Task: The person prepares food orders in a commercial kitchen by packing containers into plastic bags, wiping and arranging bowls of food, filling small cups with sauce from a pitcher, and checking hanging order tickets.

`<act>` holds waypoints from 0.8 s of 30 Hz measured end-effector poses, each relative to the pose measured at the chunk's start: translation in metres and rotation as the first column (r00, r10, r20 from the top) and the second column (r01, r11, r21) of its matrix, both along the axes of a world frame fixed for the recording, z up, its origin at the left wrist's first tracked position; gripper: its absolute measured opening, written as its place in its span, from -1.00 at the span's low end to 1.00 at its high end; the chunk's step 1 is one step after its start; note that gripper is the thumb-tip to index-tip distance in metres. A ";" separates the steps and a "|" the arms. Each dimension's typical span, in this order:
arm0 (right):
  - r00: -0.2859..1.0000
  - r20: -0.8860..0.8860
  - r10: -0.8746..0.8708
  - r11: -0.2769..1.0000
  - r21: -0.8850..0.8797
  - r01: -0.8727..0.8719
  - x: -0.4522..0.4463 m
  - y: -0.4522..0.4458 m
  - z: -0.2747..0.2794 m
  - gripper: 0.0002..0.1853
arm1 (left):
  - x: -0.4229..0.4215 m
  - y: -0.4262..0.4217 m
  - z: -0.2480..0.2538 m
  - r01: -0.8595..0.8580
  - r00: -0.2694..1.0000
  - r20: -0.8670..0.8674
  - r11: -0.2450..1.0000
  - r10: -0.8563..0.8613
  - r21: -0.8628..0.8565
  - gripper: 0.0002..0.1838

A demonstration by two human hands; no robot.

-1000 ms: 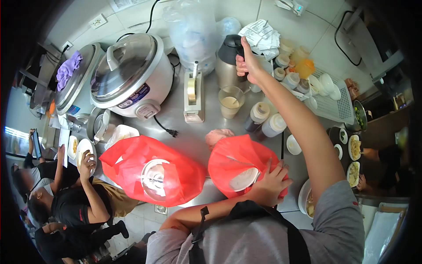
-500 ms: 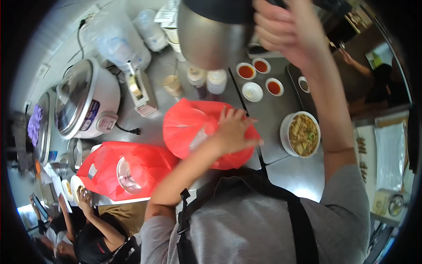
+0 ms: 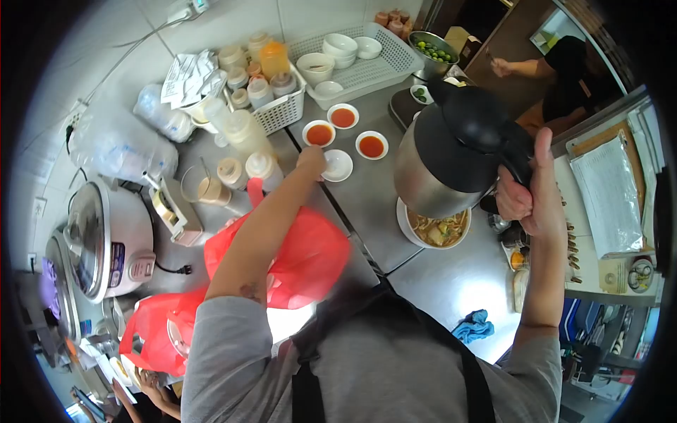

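Observation:
My right hand [image 3: 522, 190] is wrapped round the black handle of a steel thermal jug [image 3: 451, 151], which is raised above a white bowl of noodle soup [image 3: 438, 231] and hides part of it. My left hand [image 3: 312, 163] reaches to the left rim of a small white dish [image 3: 338, 166]; its fingers look closed at the rim, partly hidden. Small dishes of red sauce [image 3: 319, 134] stand just beyond. Under my left forearm lies a red bag [image 3: 310, 247], with a second red bag [image 3: 155, 331] at the lower left.
Rice cookers [image 3: 116, 240] and a tape dispenser [image 3: 176, 211] stand at left. Sauce bottles fill a white basket [image 3: 282, 106], beside a rack of bowls [image 3: 381, 60]. A blue cloth [image 3: 472, 326] lies at lower right. A co-worker's arm [image 3: 525, 68] shows at upper right; other people's hands at lower left.
The view has swung to the right. My right hand has gripped the jug and carried it over beside the soup bowl. My left hand has left the red bag for the small white dish.

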State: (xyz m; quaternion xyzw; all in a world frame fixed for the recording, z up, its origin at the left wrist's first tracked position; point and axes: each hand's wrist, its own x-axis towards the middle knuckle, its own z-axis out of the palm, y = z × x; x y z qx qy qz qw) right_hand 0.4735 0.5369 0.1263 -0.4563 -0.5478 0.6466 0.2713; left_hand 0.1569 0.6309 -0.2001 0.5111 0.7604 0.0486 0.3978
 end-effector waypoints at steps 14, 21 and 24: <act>0.743 0.545 0.389 0.915 -0.134 -0.380 -0.035 0.142 -0.048 -0.30 | 0.013 -0.017 0.176 -0.163 0.907 0.415 0.848 -0.072 0.504 -0.72; 0.520 0.709 0.477 0.849 -0.218 -0.482 -0.067 0.152 -0.055 -0.29 | 0.013 -0.015 0.147 -0.184 0.878 0.476 0.885 -0.047 0.427 -0.75; 0.441 0.726 0.527 0.818 -0.295 -0.493 -0.076 0.161 -0.062 -0.30 | 0.013 -0.014 0.134 -0.175 0.871 0.487 0.882 -0.069 0.437 -0.74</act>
